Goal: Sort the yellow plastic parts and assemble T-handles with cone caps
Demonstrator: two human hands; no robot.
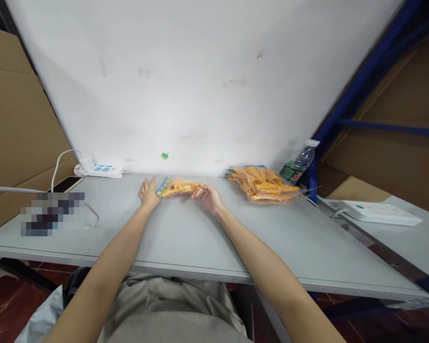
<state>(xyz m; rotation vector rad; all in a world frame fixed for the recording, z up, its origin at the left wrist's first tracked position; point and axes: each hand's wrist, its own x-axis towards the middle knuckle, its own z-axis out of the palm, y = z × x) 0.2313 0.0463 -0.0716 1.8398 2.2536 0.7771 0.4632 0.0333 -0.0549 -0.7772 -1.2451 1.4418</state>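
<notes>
small packet (181, 186) of orange pieces in clear film, far back on grey worktop (200, 238), near wall. likely light, film crinkly and slippery, contents stiff; best gripped at sealed ends. left hand (149, 191) spread, touching printed left end. right hand (208, 196) curled on right end, pinching or not: cannot tell. packet pile (262, 185) right, water bottle (299, 164) behind it. power strip (100, 169), phone (65, 184) left.

Head-worn view, forward-down over table (186, 247), left hand (149, 192) and right hand (208, 196) near centre.
</notes>
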